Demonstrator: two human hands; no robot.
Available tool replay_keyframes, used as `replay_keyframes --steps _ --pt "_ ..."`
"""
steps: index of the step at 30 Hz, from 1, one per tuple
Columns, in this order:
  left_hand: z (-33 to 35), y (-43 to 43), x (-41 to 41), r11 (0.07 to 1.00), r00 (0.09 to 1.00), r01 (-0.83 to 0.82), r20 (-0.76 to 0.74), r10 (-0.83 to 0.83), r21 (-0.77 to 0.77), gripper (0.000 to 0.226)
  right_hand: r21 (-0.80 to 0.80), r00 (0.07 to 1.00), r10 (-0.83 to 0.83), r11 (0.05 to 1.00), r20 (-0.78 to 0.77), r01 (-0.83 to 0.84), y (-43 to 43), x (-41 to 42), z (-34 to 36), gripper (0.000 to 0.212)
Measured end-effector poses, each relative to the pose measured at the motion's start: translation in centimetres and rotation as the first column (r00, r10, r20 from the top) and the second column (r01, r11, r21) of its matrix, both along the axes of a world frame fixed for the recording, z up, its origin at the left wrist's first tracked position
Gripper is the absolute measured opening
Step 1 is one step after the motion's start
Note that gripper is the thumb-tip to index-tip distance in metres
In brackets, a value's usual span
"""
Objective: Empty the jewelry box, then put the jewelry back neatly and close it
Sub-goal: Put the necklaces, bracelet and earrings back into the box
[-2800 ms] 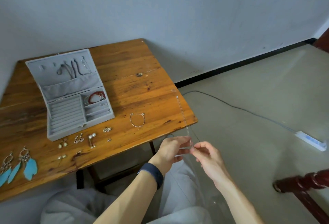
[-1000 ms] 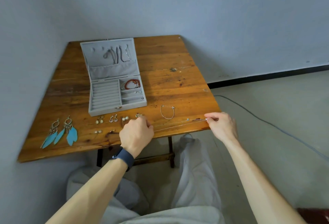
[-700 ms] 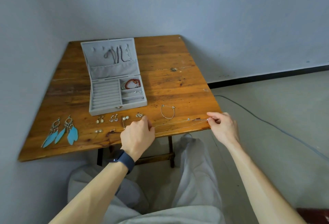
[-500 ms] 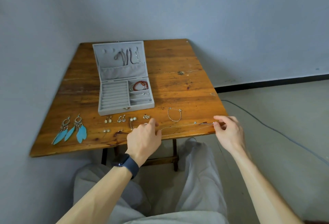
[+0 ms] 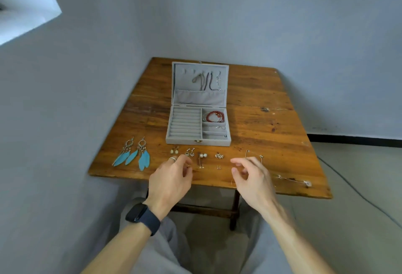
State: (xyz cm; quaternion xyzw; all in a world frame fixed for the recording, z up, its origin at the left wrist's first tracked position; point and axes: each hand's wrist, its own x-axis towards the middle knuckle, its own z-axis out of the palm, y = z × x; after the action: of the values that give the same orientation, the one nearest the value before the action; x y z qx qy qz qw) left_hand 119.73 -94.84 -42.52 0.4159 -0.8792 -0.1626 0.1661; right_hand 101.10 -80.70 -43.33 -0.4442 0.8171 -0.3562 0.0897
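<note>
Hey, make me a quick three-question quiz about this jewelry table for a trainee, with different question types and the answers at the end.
1. True or false: the jewelry box is closed.
2. Multiple choice: where does the red bead bracelet lie?
A. in the farthest compartment on the box's right side
B. on the ring rolls on the left side
C. in the pocket of the lid
3. Fill in: the blue feather earrings lie on the table to the ___ of the box.

Key: 1 false; 2 A; 3 left.
</note>
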Motion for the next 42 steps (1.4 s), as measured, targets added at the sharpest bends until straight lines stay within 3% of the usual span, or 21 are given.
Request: replay_keyframes --steps 12,21,26,31,34,38,42 --pt "0.4 -1.5 -5.4 0.984 0.989 0.147 -0.003 -0.148 -0.104 0.032 0.143 0.989 0.006 0.99 -0.148 0.016 -4.8 -0.8 -0.5 0.031" --pt "-0.8 -1.9 -8.9 0.967 0.973 0.213 0.122 -0.197 -0.142 0.026 0.218 0.988 0.065 0.975 -0.14 -0.033 -5.6 -1.7 -0.9 0.023" --pt "-0.1 -2.9 -7.8 0.972 0.978 0.206 -0.014 -0.208 -0.111 0.024 0.119 0.995 0.045 0.992 -0.087 -0.034 -5.7 -2.1 -0.4 0.01" --pt "1.4 -6.2 -6.2 0.977 0.977 0.158 -0.169 -0.134 0.141 0.017 -0.027 0.996 0.051 0.998 0.075 -0.049 -7.0 -2.1 1.2 0.017" --pt "2.5 -8.2 -5.4 0.927 0.941 0.144 -0.338 -0.02 0.345 0.019 -0.086 0.975 0.055 0.996 0.216 -0.037 -8.5 -2.4 2.1 0.02" --pt "2.9 -10.6 -4.4 0.848 0.905 0.143 -0.415 0.097 0.51 0.023 -0.11 0.916 0.078 0.993 0.393 -0.037 -10.7 -3.0 2.9 0.021" --pt "2.8 -12.2 -4.3 0.809 0.88 0.116 -0.438 0.186 0.577 0.011 -0.089 0.92 0.097 0.994 0.38 -0.068 -12.9 -3.8 3.5 0.021"
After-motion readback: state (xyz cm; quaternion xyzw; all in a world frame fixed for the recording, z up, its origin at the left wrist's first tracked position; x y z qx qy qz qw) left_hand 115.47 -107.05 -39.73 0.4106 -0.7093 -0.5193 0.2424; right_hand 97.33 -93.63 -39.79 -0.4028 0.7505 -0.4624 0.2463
